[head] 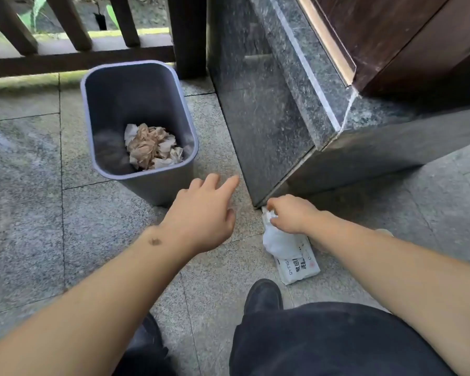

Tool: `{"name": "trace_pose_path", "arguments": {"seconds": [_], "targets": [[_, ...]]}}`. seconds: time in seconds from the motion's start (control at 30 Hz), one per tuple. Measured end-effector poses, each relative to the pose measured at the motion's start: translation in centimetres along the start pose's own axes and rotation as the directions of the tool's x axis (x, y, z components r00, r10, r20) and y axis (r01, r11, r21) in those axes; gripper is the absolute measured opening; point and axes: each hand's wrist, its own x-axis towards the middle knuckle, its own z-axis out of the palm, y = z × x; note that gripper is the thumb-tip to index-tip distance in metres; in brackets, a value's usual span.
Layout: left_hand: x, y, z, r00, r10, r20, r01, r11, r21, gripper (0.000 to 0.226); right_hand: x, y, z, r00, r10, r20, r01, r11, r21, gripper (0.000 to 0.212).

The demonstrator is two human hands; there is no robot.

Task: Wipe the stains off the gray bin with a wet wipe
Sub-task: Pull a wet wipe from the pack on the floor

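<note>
The bin [147,183] looks like smooth matt gray plastic, with crumpled paper [153,146] inside. The floor [33,213] is speckled matt stone; the pillar [258,109] at right is polished dark stone. The near wipe pack [296,263] is glossy white plastic film. The far railing [73,23] looks like dark wood.

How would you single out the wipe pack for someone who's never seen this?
Find the dark polished stone pillar right of the gray bin. At its near corner, on the floor, lies the flat white wet wipe pack under the right hand: the only printed white packet there.

I'm looking at a covered porch outside a building entrance: granite floor tiles [25,213], dark wooden railing [73,57], polished stone pillar [261,109], wooden door [407,36].
</note>
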Motion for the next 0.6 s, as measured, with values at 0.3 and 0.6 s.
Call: {"name": "trace_pose_path", "arguments": {"seconds": [0.3, 0.6], "targets": [[0.0, 0.0, 1.1, 0.990, -0.060, 0.124, 0.047, 0.993, 0.104, 0.066, 1.3, 2.8, 7.4, 0.994, -0.049, 0.094, 0.082, 0.916, -0.393, 0.052], [-0.1, -0.7, 1.4, 0.972, -0.057, 0.228, 0.045, 0.997, 0.055, 0.067, 2.0, 2.9, 7.2, 0.981, -0.170, 0.099, 0.194, 0.913, -0.360, 0.029]]}}
